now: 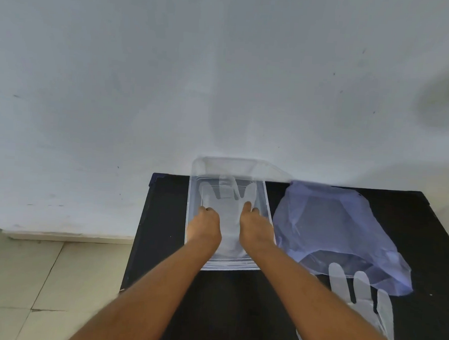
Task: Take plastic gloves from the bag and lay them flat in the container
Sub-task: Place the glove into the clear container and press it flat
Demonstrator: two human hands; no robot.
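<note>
A clear plastic container [266, 198] sits on the black table. Inside it lies a thin translucent glove [229, 217], fingers pointing toward the wall. My left hand [205, 227] rests on the glove's left side and my right hand [255, 229] on its right side, both with fingers curled down onto the plastic. A pale blue plastic bag [332, 229] lies crumpled just right of the container. A second translucent glove [360, 296] lies flat on the table in front of the bag, partly under my right forearm.
The black table [162, 218] stands against a white wall [170, 87]; its left edge drops to a tiled floor [40, 277]. The container's clear lid or back wall [231, 166] rises against the wall.
</note>
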